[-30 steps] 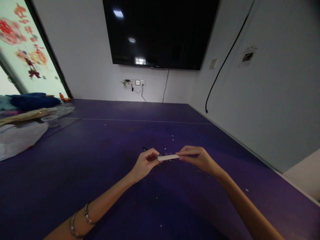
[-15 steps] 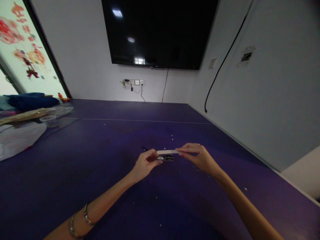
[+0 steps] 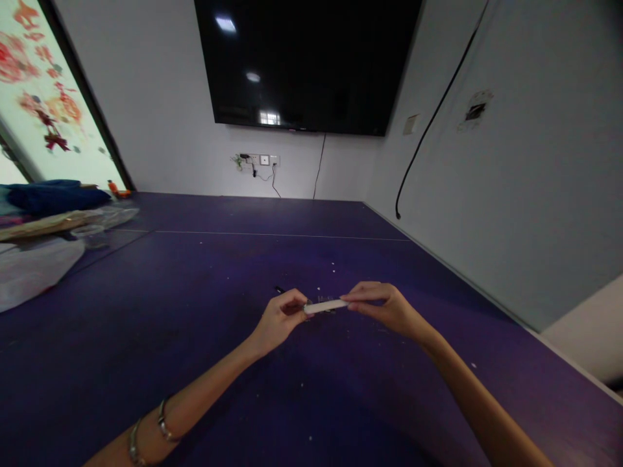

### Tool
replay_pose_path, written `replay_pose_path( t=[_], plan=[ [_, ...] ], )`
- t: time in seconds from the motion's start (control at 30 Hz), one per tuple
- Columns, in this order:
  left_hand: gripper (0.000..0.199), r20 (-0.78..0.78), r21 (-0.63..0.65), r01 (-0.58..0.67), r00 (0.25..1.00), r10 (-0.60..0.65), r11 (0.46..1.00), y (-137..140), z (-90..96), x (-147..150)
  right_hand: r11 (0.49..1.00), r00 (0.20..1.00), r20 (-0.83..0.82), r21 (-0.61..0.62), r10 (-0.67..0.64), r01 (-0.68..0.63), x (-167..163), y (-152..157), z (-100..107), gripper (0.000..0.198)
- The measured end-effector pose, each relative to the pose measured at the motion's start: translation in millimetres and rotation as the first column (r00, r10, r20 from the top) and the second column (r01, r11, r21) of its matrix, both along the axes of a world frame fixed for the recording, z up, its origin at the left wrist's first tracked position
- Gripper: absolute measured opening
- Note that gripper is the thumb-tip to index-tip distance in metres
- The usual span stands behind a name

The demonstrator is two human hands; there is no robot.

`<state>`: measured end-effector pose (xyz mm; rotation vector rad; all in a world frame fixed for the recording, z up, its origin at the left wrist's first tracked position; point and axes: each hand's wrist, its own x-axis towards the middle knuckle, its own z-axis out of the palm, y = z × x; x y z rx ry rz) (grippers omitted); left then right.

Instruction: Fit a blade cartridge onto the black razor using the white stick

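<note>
A thin, flat white strip point(image 3: 325, 306) is held level between my two hands above the purple surface. My left hand point(image 3: 276, 325) pinches its left end between thumb and fingers. My right hand point(image 3: 393, 312) grips the right end with its fingertips. Behind the strip, only slivers of a small dark piece show; the strip covers most of it, and I cannot tell its kind. Just beyond my left fingers lies a thin black thing point(image 3: 279, 289), partly hidden by the hand.
Small white scraps point(image 3: 333, 264) dot the purple surface point(image 3: 219, 402). At far left lie a dark blue cloth point(image 3: 56, 196), a white plastic bag point(image 3: 39, 269) and a small orange object point(image 3: 117, 190). A black cable point(image 3: 438, 110) hangs along the right wall. A television point(image 3: 306, 65) is mounted ahead.
The white strip has come down and tilted, its left end now lower, covering most of the small dark piece that showed below it before. Both hands keep their pinch.
</note>
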<state>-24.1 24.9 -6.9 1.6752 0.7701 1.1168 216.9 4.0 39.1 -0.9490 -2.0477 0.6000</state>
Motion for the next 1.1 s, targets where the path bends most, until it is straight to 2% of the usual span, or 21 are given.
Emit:
replay_pose_path(
  t=[0.07, 0.2, 0.37, 0.53, 0.7, 0.87, 1.1],
  plan=[
    [0.011, 0.006, 0.003, -0.004, 1.000, 0.004, 1.000, 0, 0.3, 0, 1.000, 1.000, -0.001, -0.013, 0.005, -0.005, 0, 1, -1, 0.021],
    [0.013, 0.027, -0.043, 0.012, 1.000, -0.011, 0.999, 0, 0.0, 0, 0.997, 0.997, -0.019, -0.016, -0.081, 0.080, 3, 4, -4, 0.021],
    [0.011, 0.027, -0.029, -0.006, 1.000, 0.007, 1.000, -1, 2.7, 1, 0.999, 1.000, -0.001, -0.041, 0.012, -0.012, 6, 4, -3, 0.022],
    [0.015, 0.043, -0.074, 0.001, 0.999, 0.002, 0.997, 0, 2.3, 1, 0.998, 0.999, -0.032, -0.043, -0.038, 0.036, 8, 6, -4, 0.022],
    [0.014, 0.053, -0.042, 0.008, 0.999, -0.006, 0.999, 0, 0.7, 0, 0.999, 0.999, -0.039, -0.035, 0.036, -0.038, 7, 5, -5, 0.023],
    [0.015, 0.046, -0.063, 0.013, 0.999, -0.010, 0.998, -1, 0.3, 1, 0.999, 0.998, -0.050, -0.038, -0.023, 0.021, 10, 9, -9, 0.022],
    [0.014, 0.037, -0.063, 0.014, 0.999, -0.012, 0.998, -5, 1.9, 3, 0.998, 0.998, -0.055, -0.065, 0.019, -0.023, 11, 10, -11, 0.022]
  ],
)
